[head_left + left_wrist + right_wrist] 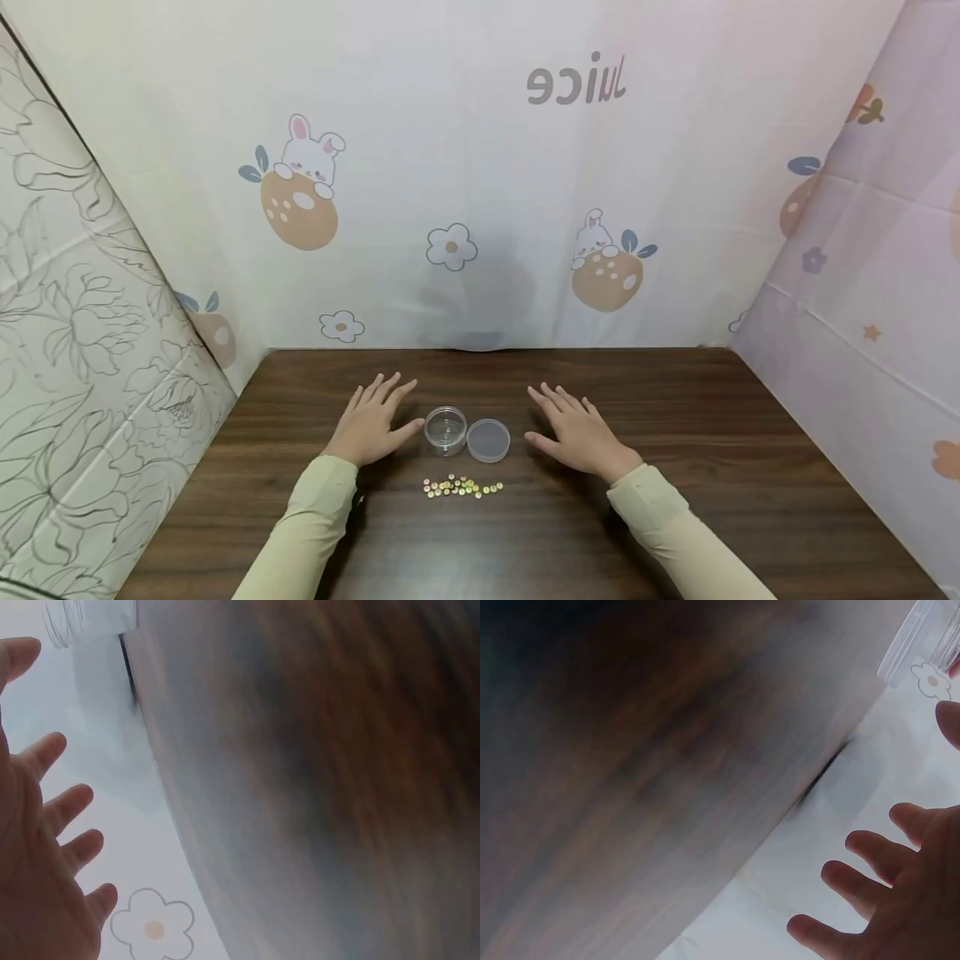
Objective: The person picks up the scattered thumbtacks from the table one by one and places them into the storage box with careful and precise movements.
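A clear round jar (446, 433) stands on the table, with its opening facing up. Beside it on the right lies a round translucent lid (488, 441). Several small yellowish and pinkish round beads (457, 487) are scattered in a band in front of the two. My left hand (371, 428) is spread just left of the jar, its thumb close to the jar's side. To the right of the lid, my right hand (579, 433) is spread with a gap between them. Neither hand holds anything. Part of the jar (105, 616) shows at the top of the left wrist view.
The dark wood-grain table (675, 400) meets a pale curtain (465, 167) printed with rabbits, fruit and flowers at its back edge. Further patterned cloths hang at the left (82, 317) and right sides.
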Action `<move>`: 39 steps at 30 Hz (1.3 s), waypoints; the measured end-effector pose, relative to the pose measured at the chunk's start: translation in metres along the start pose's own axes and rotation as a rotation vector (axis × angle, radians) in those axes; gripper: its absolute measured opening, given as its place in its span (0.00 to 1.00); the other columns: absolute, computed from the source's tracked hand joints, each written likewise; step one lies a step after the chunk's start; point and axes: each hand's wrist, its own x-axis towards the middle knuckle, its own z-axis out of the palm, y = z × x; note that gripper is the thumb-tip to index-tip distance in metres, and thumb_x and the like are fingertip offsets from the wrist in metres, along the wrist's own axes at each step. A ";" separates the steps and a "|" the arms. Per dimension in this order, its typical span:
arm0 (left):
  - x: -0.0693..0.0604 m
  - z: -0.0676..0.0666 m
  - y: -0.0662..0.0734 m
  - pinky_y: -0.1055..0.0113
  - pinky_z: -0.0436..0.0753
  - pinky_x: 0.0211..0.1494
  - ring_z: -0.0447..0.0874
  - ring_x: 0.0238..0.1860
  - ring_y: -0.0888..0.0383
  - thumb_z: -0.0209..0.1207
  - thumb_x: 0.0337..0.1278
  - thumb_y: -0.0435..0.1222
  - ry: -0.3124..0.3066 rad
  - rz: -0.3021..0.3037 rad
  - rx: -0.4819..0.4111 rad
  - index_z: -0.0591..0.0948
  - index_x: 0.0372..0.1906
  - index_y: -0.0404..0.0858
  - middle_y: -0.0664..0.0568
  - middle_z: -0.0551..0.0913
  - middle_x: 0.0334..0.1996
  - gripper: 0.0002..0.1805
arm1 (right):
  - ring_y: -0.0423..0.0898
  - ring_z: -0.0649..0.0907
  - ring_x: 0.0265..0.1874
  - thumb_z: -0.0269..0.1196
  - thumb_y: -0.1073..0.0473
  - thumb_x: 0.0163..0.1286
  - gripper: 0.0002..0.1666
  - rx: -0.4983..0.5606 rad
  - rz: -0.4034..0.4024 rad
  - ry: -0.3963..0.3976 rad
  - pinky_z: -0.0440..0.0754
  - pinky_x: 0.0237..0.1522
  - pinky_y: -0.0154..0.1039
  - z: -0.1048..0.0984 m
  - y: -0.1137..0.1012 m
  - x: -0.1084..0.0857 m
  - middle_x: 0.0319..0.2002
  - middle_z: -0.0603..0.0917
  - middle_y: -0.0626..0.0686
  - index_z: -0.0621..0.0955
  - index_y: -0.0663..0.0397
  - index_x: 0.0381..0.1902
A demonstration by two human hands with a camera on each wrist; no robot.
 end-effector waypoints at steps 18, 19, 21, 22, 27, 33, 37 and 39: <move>0.016 0.007 0.008 0.43 0.58 0.73 0.60 0.74 0.41 0.57 0.61 0.66 -0.078 0.100 -0.049 0.74 0.70 0.47 0.45 0.71 0.70 0.40 | 0.62 0.61 0.73 0.59 0.38 0.74 0.44 0.033 0.001 -0.089 0.59 0.66 0.70 0.001 -0.007 -0.002 0.75 0.62 0.61 0.61 0.51 0.78; 0.017 0.008 0.008 0.44 0.59 0.73 0.60 0.74 0.42 0.57 0.60 0.66 -0.088 0.100 -0.051 0.74 0.70 0.47 0.46 0.71 0.70 0.40 | 0.62 0.61 0.73 0.59 0.38 0.74 0.44 0.032 -0.002 -0.093 0.59 0.66 0.70 0.001 -0.008 -0.003 0.75 0.62 0.61 0.61 0.51 0.78; 0.019 0.009 0.010 0.44 0.60 0.72 0.61 0.73 0.43 0.59 0.58 0.66 -0.110 0.102 -0.068 0.75 0.70 0.47 0.47 0.72 0.69 0.40 | 0.62 0.61 0.73 0.59 0.39 0.74 0.44 0.037 -0.007 -0.103 0.59 0.66 0.70 0.001 -0.010 -0.003 0.75 0.62 0.60 0.61 0.51 0.79; 0.020 0.010 0.010 0.44 0.61 0.72 0.62 0.73 0.43 0.60 0.57 0.66 -0.118 0.100 -0.083 0.75 0.69 0.47 0.47 0.72 0.69 0.40 | 0.62 0.62 0.73 0.59 0.39 0.74 0.43 0.037 -0.011 -0.106 0.60 0.66 0.70 0.002 -0.010 -0.003 0.75 0.62 0.60 0.61 0.51 0.79; 0.023 0.012 0.012 0.43 0.65 0.70 0.62 0.73 0.43 0.62 0.55 0.65 -0.173 0.071 -0.139 0.75 0.69 0.49 0.45 0.71 0.69 0.41 | 0.62 0.62 0.73 0.59 0.39 0.74 0.43 0.043 -0.030 -0.118 0.60 0.65 0.69 0.002 -0.013 -0.004 0.75 0.62 0.61 0.61 0.51 0.79; 0.025 0.013 0.013 0.44 0.66 0.69 0.62 0.73 0.43 0.61 0.57 0.65 -0.221 0.047 -0.217 0.75 0.70 0.48 0.41 0.69 0.70 0.40 | 0.63 0.63 0.72 0.60 0.40 0.74 0.43 0.053 -0.052 -0.118 0.61 0.65 0.70 0.001 -0.016 -0.005 0.74 0.63 0.62 0.62 0.53 0.78; 0.025 0.015 0.013 0.46 0.68 0.67 0.67 0.69 0.45 0.62 0.59 0.62 -0.246 0.072 -0.302 0.75 0.69 0.46 0.45 0.74 0.65 0.38 | 0.63 0.63 0.72 0.59 0.40 0.75 0.42 0.049 -0.060 -0.127 0.62 0.64 0.69 0.002 -0.017 -0.005 0.74 0.63 0.62 0.62 0.53 0.78; 0.025 0.018 0.013 0.48 0.71 0.65 0.70 0.65 0.48 0.63 0.59 0.60 -0.251 0.094 -0.340 0.75 0.68 0.44 0.49 0.76 0.62 0.37 | 0.63 0.63 0.72 0.59 0.39 0.75 0.43 0.046 -0.062 -0.133 0.62 0.64 0.69 0.003 -0.018 -0.005 0.74 0.63 0.62 0.62 0.53 0.78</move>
